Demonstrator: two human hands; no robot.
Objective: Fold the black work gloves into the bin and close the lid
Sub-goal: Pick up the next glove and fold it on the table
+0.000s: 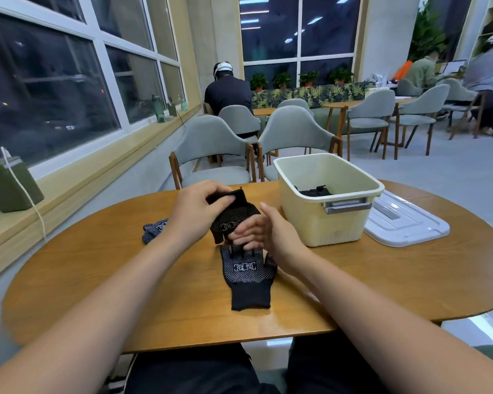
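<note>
Three black dotted work gloves are outside the bin. One glove (pixel 235 216) is held up between both hands. A second glove (pixel 249 277) lies flat on the table just below it, cuff toward the person. A third glove (pixel 153 230) lies at left, partly hidden behind the left forearm. More black fabric (pixel 315 191) sits in the bottom of the bin; I can't count the pieces.

The left hand (pixel 194 211) pinches the cuff end of the held glove with thumb and fingers. The right hand (pixel 268 231) has its fingers curled on that glove's finger end.

There is one cream bin (pixel 325 226), open, with a grey handle, at right of the hands. One white lid (pixel 404 223) lies flat on the table, just right of the bin.

The surface is an oval wooden table (pixel 111 280). Two grey chairs (pixel 211 149) stand across it. Dark windows run along the left and far walls. Potted plants (pixel 282 79) line the far sill, and a person (pixel 227 89) sits with their back turned. More tables and chairs stand at right.
</note>
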